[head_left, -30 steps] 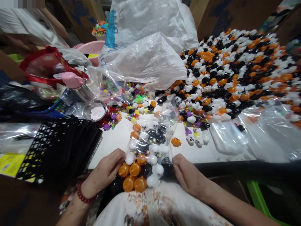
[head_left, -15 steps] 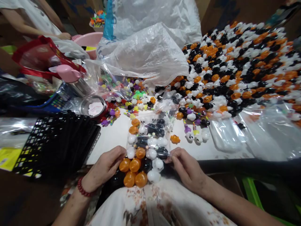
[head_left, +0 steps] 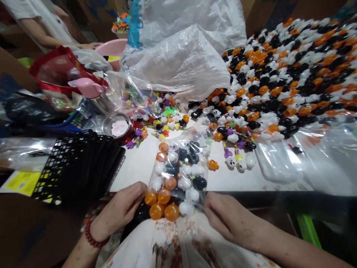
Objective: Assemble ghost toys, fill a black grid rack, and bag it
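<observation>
A clear plastic bag (head_left: 186, 160) lies at the table's front edge and reaches over my lap. Inside it are several small plastic figures, with orange balls (head_left: 170, 212), white balls (head_left: 192, 194) and black balls (head_left: 199, 183) showing. My left hand (head_left: 126, 203), with a red bead bracelet above it, is closed in a pinch at the bag's left side. At the bag's right side my right hand (head_left: 220, 212) is also closed, its fingers curled on the film edge; the fingertips are partly hidden.
A large heap of orange, black and white figures (head_left: 295, 74) fills the right. Flat clear bags (head_left: 275, 160) lie in front of it. Black grid baskets (head_left: 80, 163), a metal bowl (head_left: 117, 125) and a pink-topped flask (head_left: 89, 89) stand left. Behind, a person (head_left: 44, 26) works near a pink basin (head_left: 113, 47).
Both hands are lower along the bag's sides, the right one more so. The whole view has shifted slightly, so the table things appear further right.
</observation>
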Tool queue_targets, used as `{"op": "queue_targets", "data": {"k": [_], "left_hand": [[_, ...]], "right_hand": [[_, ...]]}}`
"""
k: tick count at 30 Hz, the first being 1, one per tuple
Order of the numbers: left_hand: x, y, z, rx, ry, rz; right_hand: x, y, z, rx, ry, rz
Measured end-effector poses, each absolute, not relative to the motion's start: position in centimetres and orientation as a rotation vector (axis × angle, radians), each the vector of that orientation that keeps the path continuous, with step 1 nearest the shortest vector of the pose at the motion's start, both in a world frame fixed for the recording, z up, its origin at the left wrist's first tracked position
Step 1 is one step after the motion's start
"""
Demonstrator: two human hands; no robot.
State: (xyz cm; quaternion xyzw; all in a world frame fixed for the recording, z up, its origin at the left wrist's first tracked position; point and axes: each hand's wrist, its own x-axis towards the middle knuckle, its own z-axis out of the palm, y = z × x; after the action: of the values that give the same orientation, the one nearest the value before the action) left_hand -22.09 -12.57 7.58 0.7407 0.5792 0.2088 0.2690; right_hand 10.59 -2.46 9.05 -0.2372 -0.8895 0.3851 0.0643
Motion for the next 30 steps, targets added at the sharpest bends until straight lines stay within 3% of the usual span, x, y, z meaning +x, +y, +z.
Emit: {"op": "queue_targets", "data": {"k": [7, 12, 18, 25, 30], "left_hand": [[-20.9, -15.8, 6.7, 2.101, 1.855, 0.777], [-18.5, -18.2, 5.2, 1.602, 2.143, 1.143], [-18.1, -20.2, 5.2, 1.36, 1.918, 1.189], [-18.8, -22.3, 6.0, 1.375, 1.74, 0.822], [-18.0, -21.5, 4.8, 1.137, 1.56, 1.034]], "right_hand": [[9.1, -2.2, 11.1, -0.532, -2.698, 1.1], [8.5, -2.7, 10.0, -0.456, -2.639, 1.172], [8.7, -3.2, 10.5, -0.338, -2.678, 1.333], [9.0, -3.7, 12.2, -0.284, -2.721, 1.411], [9.3, -3.8, 11.7, -0.422, -2.648, 1.281]]}}
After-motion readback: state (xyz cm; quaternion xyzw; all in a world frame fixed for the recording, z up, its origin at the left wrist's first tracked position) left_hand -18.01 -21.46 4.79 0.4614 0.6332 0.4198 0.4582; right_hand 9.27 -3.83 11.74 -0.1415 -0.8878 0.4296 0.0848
